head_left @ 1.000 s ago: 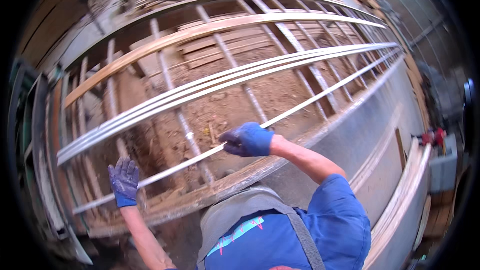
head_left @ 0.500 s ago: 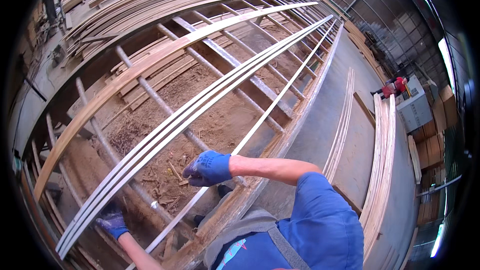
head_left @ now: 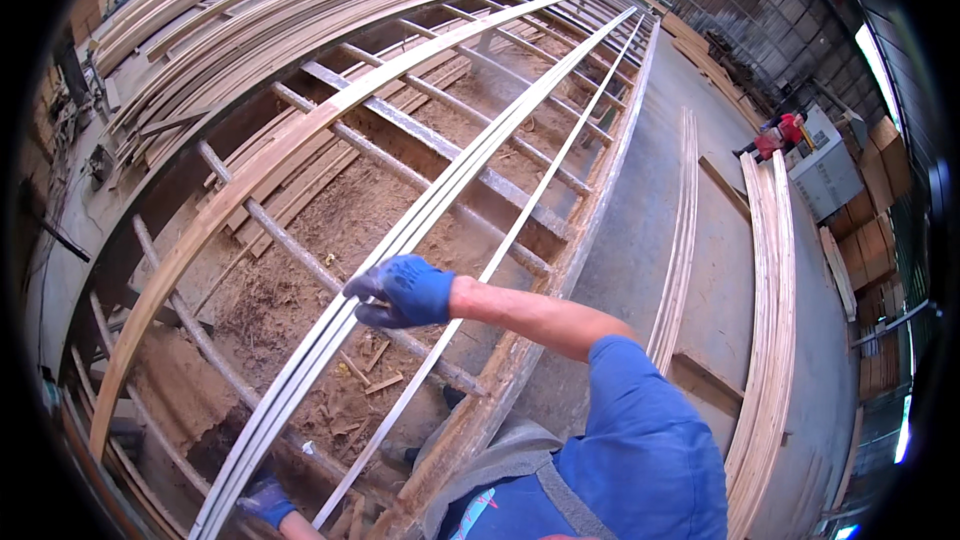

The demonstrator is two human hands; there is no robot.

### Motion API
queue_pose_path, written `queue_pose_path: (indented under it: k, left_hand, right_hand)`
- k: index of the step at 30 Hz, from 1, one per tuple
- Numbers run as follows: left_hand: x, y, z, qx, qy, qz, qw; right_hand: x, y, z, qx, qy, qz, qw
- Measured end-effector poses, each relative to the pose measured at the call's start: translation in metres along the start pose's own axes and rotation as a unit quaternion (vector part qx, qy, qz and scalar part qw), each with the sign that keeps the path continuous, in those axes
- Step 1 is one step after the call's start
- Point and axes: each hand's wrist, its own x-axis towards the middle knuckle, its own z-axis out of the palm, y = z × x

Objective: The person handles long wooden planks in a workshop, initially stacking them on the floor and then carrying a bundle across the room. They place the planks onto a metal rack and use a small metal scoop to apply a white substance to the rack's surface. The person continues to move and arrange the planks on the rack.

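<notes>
A bundle of several pale, narrow wooden strips point(head_left: 308, 365) runs lengthwise over a long frame of metal rollers point(head_left: 200, 328). My right hand point(head_left: 405, 292), in a blue and dark work glove, reaches across from the right and closes its fingers over the bundle's edge around the middle of its near half. Low in the picture, my left hand point(head_left: 266, 502), gloved in blue, grips the same strips close to their near end; its fingertips are partly hidden. To the right of the bundle lies a single thin strip point(head_left: 470, 298). A wider board point(head_left: 235, 180) rests on the rollers at the left.
Sawdust and wood scraps point(head_left: 275, 285) cover the ground below the rollers. A wooden side rail point(head_left: 560, 290) borders the frame near me. Long timber stacks point(head_left: 330, 0) lie beyond the frame, and more boards point(head_left: 765, 340) at the right. A person in red point(head_left: 780, 135) is in the background.
My right hand has moved up and left from over the gap onto the strips. The bundle lies a little closer to the single thin strip. The whole view has shifted slightly.
</notes>
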Motion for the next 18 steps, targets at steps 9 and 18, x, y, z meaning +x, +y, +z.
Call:
queue_pose_path:
  k: [9, 18]
  left_hand:
    - [-0.002, 0.006, -0.038, -0.033, -0.152, -0.069, 0.985]
    - [-0.007, 0.043, -0.071, 0.067, -0.07, -0.089, 0.991]
  right_hand:
    - [0.077, 0.067, 0.05, -0.132, -0.268, 0.159, 0.941]
    - [0.108, 0.125, 0.097, -0.063, -0.395, 0.168, 0.901]
